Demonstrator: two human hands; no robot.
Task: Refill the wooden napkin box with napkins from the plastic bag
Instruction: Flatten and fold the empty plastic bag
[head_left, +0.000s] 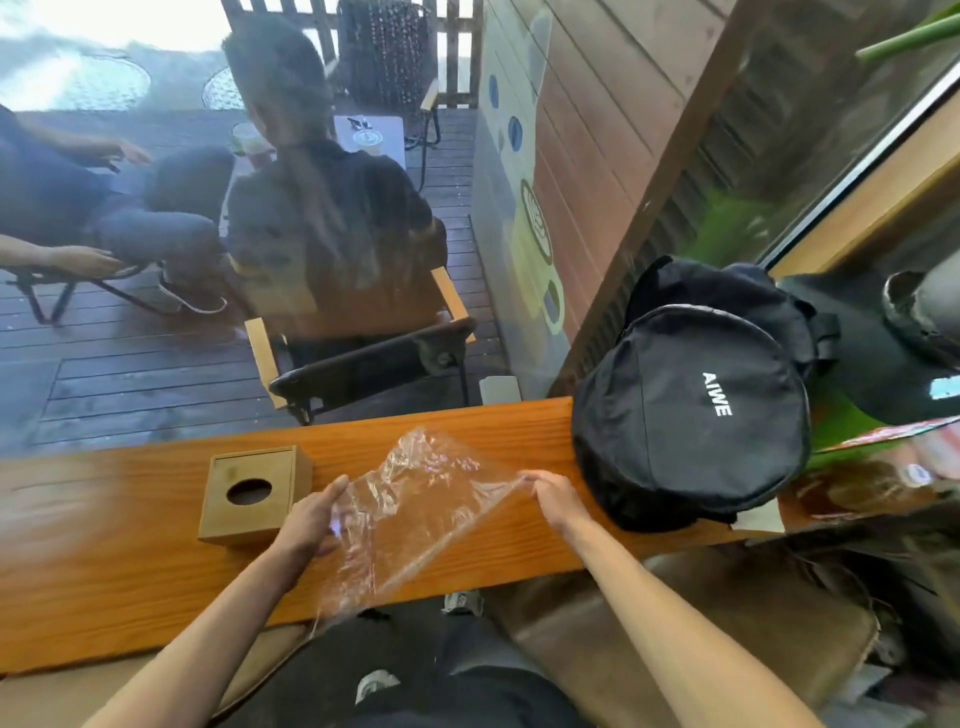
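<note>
A clear plastic bag (415, 499) is stretched over the wooden counter (130, 571), and I see no napkins inside it. My left hand (311, 519) grips the bag's left edge. My right hand (553, 496) pinches its right corner. The wooden napkin box (254, 493) stands just left of my left hand, its lid on, with a dark round hole in the top. No napkin shows in the hole.
A black backpack (691, 415) marked AIWE sits on the counter's right end, close to my right hand. A glass pane runs along the counter's far edge; beyond it people sit on chairs on a deck. A brown cushioned seat (701, 613) lies below on the right.
</note>
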